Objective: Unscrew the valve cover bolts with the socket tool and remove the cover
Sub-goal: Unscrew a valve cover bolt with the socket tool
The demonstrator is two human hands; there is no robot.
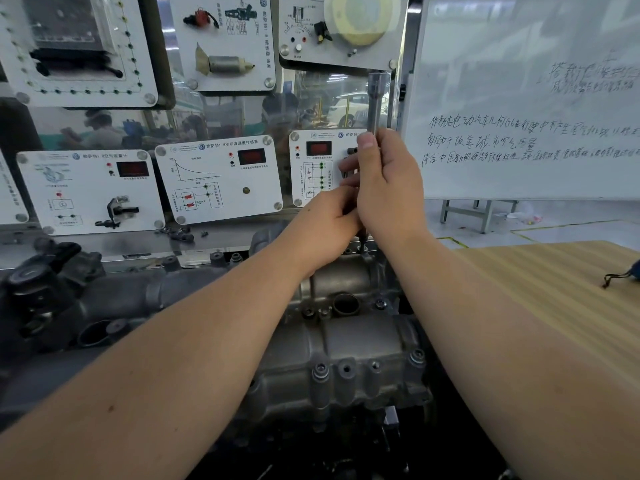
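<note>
Right hand (388, 181) is gripping the socket tool (374, 102) upright, fingers curled round its shaft; I'm steadying its lower end with my left hand (325, 230), pinching there. Directly below sits a far-edge bolt on the valve cover (346, 344), which is lying lengthwise toward me.

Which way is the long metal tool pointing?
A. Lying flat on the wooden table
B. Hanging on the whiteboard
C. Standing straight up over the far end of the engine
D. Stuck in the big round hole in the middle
C: the socket tool stands upright in the right hand, its lower end down at the far edge of the valve cover, with the left hand beside it.
</note>
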